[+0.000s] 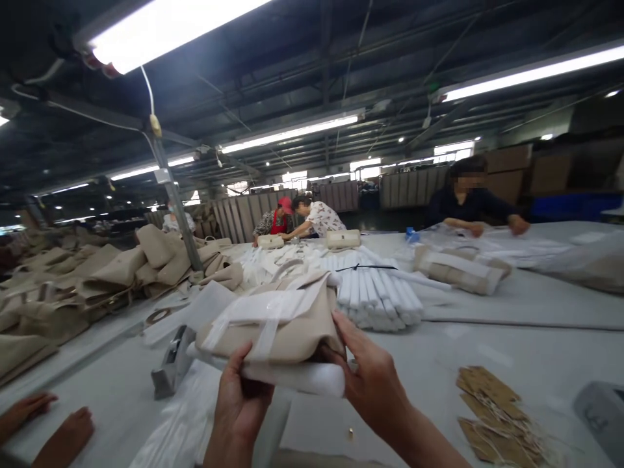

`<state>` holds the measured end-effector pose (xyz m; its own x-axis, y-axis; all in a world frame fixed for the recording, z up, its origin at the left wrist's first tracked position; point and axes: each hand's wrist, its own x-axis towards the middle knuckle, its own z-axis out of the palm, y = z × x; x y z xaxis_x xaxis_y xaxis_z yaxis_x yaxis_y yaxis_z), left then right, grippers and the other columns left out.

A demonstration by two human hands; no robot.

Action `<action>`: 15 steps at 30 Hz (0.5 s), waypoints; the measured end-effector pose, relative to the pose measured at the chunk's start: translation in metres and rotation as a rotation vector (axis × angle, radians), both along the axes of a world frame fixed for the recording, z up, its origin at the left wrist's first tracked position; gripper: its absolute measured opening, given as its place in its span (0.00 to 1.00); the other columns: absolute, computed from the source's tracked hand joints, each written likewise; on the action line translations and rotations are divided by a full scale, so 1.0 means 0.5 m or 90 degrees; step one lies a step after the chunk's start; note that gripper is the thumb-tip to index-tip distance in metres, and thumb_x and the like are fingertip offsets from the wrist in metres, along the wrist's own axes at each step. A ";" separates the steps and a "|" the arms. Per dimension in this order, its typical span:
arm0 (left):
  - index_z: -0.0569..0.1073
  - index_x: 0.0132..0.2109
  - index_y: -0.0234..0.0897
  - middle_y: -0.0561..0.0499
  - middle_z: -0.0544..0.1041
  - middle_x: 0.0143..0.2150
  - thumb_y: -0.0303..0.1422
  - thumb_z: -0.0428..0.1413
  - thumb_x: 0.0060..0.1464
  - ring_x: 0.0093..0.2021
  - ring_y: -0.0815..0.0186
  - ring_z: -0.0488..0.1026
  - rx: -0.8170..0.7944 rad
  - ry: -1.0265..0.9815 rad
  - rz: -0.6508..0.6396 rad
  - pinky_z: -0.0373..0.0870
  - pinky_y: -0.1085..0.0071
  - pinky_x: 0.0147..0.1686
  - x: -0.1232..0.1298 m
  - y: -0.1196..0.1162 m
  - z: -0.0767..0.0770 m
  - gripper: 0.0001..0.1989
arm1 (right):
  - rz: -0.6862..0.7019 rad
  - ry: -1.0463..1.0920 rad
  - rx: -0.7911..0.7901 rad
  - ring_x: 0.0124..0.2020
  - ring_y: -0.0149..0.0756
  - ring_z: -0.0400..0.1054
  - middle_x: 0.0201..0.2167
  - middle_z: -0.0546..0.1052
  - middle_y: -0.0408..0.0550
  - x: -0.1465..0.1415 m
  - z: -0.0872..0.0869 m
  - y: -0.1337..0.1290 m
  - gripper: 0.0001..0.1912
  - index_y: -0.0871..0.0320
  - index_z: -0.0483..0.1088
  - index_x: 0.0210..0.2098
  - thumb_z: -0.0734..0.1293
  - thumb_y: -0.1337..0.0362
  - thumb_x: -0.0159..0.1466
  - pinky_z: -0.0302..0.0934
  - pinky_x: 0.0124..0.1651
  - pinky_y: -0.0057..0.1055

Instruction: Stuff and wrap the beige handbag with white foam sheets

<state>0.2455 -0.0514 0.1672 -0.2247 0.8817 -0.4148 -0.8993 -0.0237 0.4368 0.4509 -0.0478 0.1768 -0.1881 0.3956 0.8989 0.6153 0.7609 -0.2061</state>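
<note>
A beige handbag (292,341) with white wrapping over its flap is held up above the table. My left hand (244,403) grips its lower front edge, thumb on top and fingers underneath. At the bag's right end, my right hand (373,370) is closed on the side panel, with some fingers hidden in its fold. Along the underside lies a white padded roll (305,378), touching both hands. A grey tape dispenser (170,364) stands left of the bag.
A bundle of white rolls (375,292) lies behind the bag. Brown hang tags (492,403) with strings are at right. Piled beige bags (117,273) fill the left. Another person's hands (63,432) rest at lower left; a co-worker (468,201) handles clear plastic across the table.
</note>
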 end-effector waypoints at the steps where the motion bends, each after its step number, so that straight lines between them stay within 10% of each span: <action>1: 0.64 0.60 0.40 0.51 0.81 0.35 0.22 0.54 0.53 0.34 0.62 0.79 -0.001 -0.003 -0.007 0.78 0.68 0.34 0.005 -0.002 -0.002 0.27 | -0.004 0.007 0.006 0.48 0.43 0.72 0.52 0.73 0.59 0.001 -0.003 -0.005 0.26 0.61 0.56 0.63 0.61 0.65 0.66 0.70 0.49 0.38; 7: 0.64 0.60 0.42 0.52 0.81 0.32 0.24 0.51 0.55 0.36 0.61 0.79 -0.006 0.004 -0.060 0.78 0.66 0.37 0.013 -0.013 -0.017 0.25 | -0.029 0.084 0.019 0.32 0.33 0.75 0.37 0.80 0.48 -0.005 0.003 -0.042 0.23 0.55 0.62 0.59 0.60 0.72 0.65 0.71 0.39 0.28; 15: 0.59 0.64 0.38 0.47 0.81 0.38 0.27 0.48 0.57 0.43 0.58 0.78 0.076 -0.003 -0.149 0.76 0.63 0.44 -0.024 0.019 -0.087 0.27 | 0.100 0.246 -0.137 0.32 0.32 0.75 0.39 0.78 0.47 -0.022 0.020 -0.054 0.13 0.55 0.67 0.47 0.65 0.67 0.62 0.71 0.36 0.24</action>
<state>0.2337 -0.0418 0.1236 -0.0073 0.9523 -0.3051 -0.8884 0.1338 0.4392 0.4399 -0.0749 0.1868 0.0717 0.5748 0.8151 0.3428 0.7533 -0.5613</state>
